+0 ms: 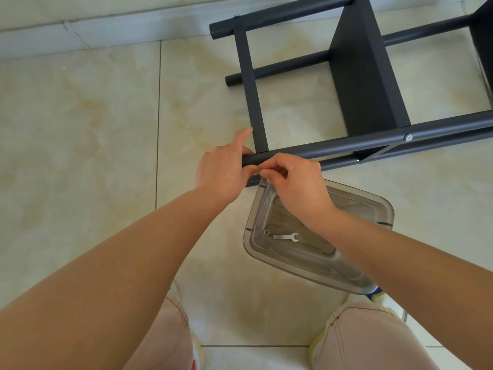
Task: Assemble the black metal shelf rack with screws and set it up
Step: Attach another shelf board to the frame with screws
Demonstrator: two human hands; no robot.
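Observation:
The black metal shelf rack point(365, 76) lies on its side on the tiled floor, its round posts running left to right. My left hand point(221, 166) grips the left end of the near post point(373, 140), index finger pointing up along the flat crossbar point(252, 89). My right hand point(296, 185) is right beside it, fingertips pinched together at the underside of the same post end; whatever they pinch is hidden. A silver screw head point(408, 137) shows further right on the post.
A clear plastic tray point(360, 279) sits on the floor just below the post, holding a small flat wrench point(286, 236) and a nut point(266, 232). My knees are at the bottom edge. A wall base runs along the top left.

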